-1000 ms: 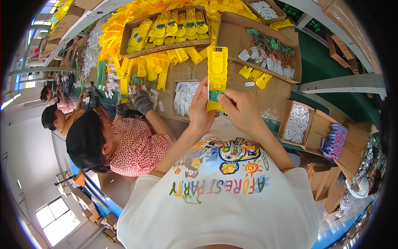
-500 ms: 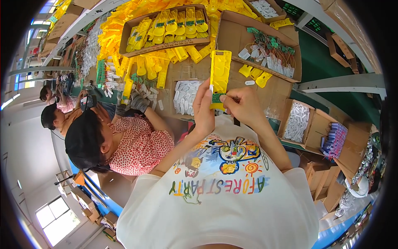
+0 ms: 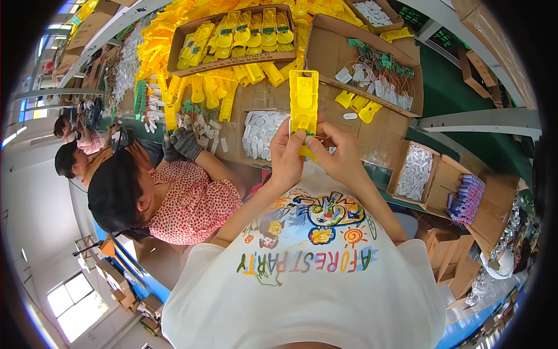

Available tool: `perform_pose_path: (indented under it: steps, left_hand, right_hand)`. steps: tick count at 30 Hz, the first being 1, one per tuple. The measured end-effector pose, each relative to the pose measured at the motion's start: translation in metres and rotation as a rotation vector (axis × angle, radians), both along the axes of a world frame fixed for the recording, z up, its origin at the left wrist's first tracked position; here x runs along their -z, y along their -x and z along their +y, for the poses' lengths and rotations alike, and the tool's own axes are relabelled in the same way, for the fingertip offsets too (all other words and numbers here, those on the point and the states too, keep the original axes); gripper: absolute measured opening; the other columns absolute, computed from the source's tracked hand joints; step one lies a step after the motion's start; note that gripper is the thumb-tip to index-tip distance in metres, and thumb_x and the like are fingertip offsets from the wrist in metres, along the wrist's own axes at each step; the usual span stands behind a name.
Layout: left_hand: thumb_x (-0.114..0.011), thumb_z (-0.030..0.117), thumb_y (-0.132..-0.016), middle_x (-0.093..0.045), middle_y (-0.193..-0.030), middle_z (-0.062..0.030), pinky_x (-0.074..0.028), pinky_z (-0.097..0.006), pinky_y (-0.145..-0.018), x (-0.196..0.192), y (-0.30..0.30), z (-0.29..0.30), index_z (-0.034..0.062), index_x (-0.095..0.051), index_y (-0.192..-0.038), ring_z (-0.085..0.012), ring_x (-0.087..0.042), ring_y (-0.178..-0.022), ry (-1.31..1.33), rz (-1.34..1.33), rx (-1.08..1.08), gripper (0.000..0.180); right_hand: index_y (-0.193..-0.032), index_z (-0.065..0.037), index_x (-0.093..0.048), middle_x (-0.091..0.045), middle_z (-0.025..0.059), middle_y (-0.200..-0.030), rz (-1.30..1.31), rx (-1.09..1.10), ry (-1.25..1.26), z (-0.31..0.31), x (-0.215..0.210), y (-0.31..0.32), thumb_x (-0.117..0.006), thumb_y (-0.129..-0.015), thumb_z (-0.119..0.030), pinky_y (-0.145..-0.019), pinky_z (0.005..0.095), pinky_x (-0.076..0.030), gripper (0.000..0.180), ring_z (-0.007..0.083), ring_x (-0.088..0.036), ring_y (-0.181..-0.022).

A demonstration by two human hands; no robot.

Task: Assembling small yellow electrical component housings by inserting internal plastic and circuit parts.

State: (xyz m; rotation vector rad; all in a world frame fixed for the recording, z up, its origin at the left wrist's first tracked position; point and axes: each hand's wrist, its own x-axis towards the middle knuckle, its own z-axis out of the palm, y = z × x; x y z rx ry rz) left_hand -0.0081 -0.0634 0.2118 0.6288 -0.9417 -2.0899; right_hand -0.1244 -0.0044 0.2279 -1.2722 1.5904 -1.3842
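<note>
A long yellow plastic part (image 3: 303,104) stands upright in front of my chest, held at its lower end by both hands. My left hand (image 3: 286,156) grips its lower left side. My right hand (image 3: 339,156) pinches its lower right side, with a small green piece showing between the fingers. Behind it lies a cardboard box (image 3: 401,107) with green and white small parts and a few yellow pieces. A cardboard tray (image 3: 192,65) of stacked yellow parts sits at the far side of the table.
A person in a dotted red shirt and dark cap (image 3: 139,198) sits close at my left, with gloved hands (image 3: 183,142) on the table. More people sit further left. Boxes of white parts (image 3: 415,168), (image 3: 258,131) and coloured parts (image 3: 468,198) stand around.
The yellow part has stayed upright between my hands, shifting slightly. My fingers have changed their hold at its lower end.
</note>
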Motion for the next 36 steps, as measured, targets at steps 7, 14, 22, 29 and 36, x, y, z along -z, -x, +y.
perform_pose_path:
  steps: [7, 14, 22, 29, 36]
  left_hand:
    - [-0.042, 0.007, -0.086, -0.061, -0.110, -0.0176, -0.049, -0.035, -0.087, 0.015, 0.001, -0.005, -0.0066, -0.051, -0.117, -0.0236, -0.061, -0.096, 0.098, -0.165, -0.022, 0.035]
    - [-0.044, 0.004, -0.086, -0.062, -0.103, -0.0119, -0.049, -0.029, -0.077, 0.052, 0.008, -0.022, -0.0023, -0.052, -0.116, -0.0172, -0.061, -0.088, 0.037, -0.345, 0.001, 0.032]
    - [-0.042, 0.004, -0.087, -0.062, -0.094, -0.0117, -0.049, -0.029, -0.067, 0.033, -0.012, -0.040, 0.0005, -0.042, -0.117, -0.0161, -0.059, -0.074, 0.141, -0.288, 0.067, 0.030]
    - [-0.051, 0.006, -0.080, -0.063, -0.090, -0.0108, -0.048, -0.031, -0.069, 0.020, -0.025, -0.033, 0.0016, -0.052, -0.106, -0.0167, -0.058, -0.074, 0.021, -0.292, 0.222, 0.026]
    - [-0.049, 0.001, -0.061, -0.058, -0.105, -0.0112, -0.047, -0.031, -0.078, 0.015, -0.025, -0.022, 0.0010, -0.046, -0.120, -0.0185, -0.057, -0.088, -0.040, -0.064, 0.303, 0.059]
  right_hand:
    - [-0.093, 0.002, -0.060, -0.061, 0.0036, -0.084, -0.371, -0.039, -0.023, -0.001, 0.024, 0.001, -0.063, -0.083, -0.009, -0.069, 0.0238, -0.049, 0.014, 0.0083, -0.058, -0.076]
    - [-0.097, -0.002, -0.061, -0.062, 0.0046, -0.080, -0.533, -0.165, -0.392, -0.008, 0.075, 0.026, -0.058, -0.088, -0.021, -0.055, 0.0219, -0.046, 0.021, 0.0084, -0.059, -0.068]
    - [-0.111, -0.005, -0.054, -0.064, 0.0076, -0.085, -0.937, -0.237, -0.258, 0.023, 0.007, 0.074, -0.056, -0.089, -0.021, -0.059, 0.0225, -0.052, 0.027, 0.0117, -0.062, -0.070]
    - [-0.101, -0.003, -0.059, -0.065, 0.0115, -0.093, -0.486, 0.145, -0.199, 0.006, 0.009, 0.090, -0.065, -0.081, -0.005, -0.054, 0.0171, -0.047, 0.021, 0.0088, -0.060, -0.065]
    - [-0.125, -0.006, -0.052, -0.062, 0.0005, -0.095, -0.352, 0.269, 0.065, -0.031, -0.025, 0.043, -0.048, -0.093, -0.017, -0.052, 0.0114, -0.030, 0.034, -0.0002, -0.044, -0.063]
